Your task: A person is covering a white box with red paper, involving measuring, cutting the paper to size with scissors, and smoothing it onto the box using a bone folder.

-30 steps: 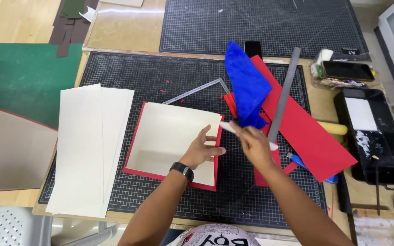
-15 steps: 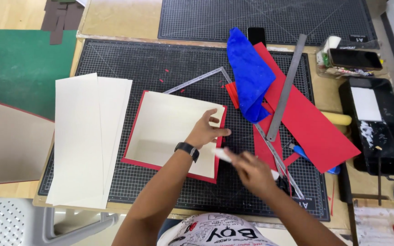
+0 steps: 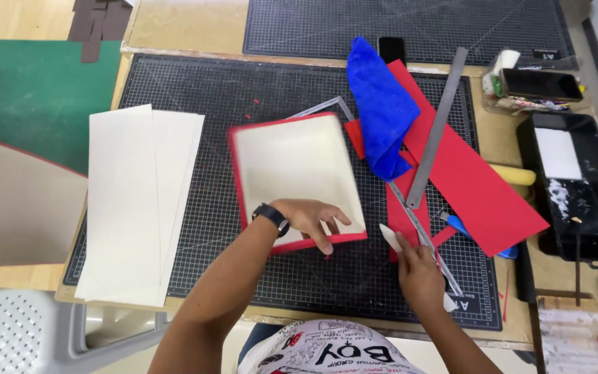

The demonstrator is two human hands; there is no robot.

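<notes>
A cream board with a red wrapped border lies on the black cutting mat. My left hand, with a black watch on the wrist, rests fingers spread on the board's near right corner and its red edge. My right hand is closed around a white bone folder, whose pointed tip sticks up toward the board's corner without touching it.
Cream sheets lie left of the board. A blue cloth, red paper strips, two metal rulers and a phone sit to the right. A black tray and green card flank the mat.
The board has turned and shifted toward me. My left hand slid from its right edge to the near right corner. My right hand with the bone folder drew back to the right.
</notes>
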